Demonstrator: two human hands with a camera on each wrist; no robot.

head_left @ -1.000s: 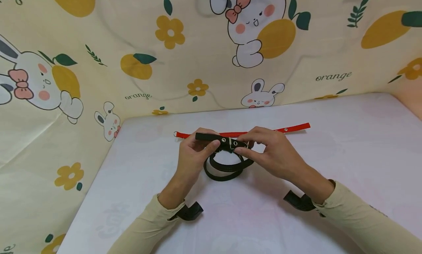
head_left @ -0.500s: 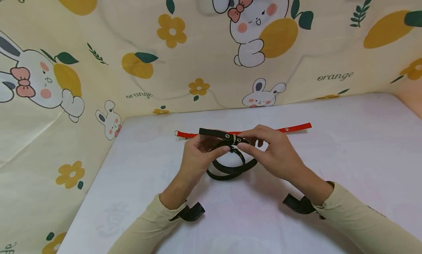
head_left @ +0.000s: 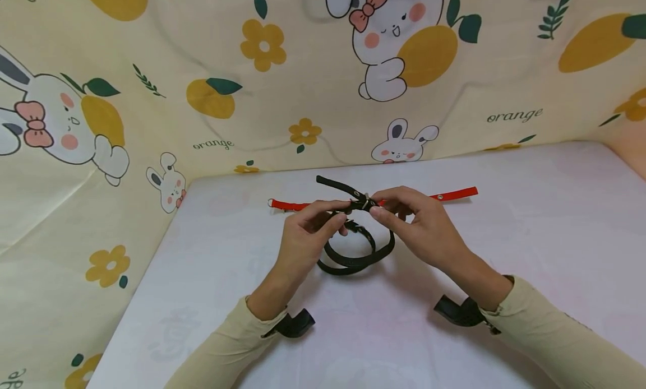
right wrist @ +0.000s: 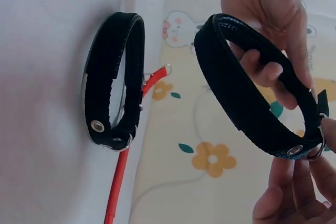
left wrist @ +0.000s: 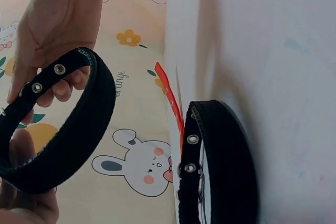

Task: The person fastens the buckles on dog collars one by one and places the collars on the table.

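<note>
Both hands hold a black collar (head_left: pixel 335 184) with metal eyelets and a buckle, bent into a loop above the table. Thumb and fingers of my left hand (head_left: pixel 303 232) grip the band left of the buckle. My right hand (head_left: pixel 426 226) pinches it at the buckle's right side. The free strap end points up and left, past the buckle. In the left wrist view the held collar (left wrist: pixel 86 124) hangs as a loop between the hands. Beneath it, a second black collar (right wrist: pixel 105 51), also looped, stands on its edge on the table.
Behind the hands a red strap (head_left: pixel 456 194) with eyelets and a ring at its left end lies across the white table (head_left: pixel 227 254). A cream backdrop (head_left: pixel 343 131) with rabbits and oranges rises at the back and left. Each wrist wears a black camera mount (head_left: pixel 459 310).
The held collar's free strap end has swung up and away from the left hand. The left thumb and fingers have shifted right, closer to the buckle, and both hands have risen slightly.
</note>
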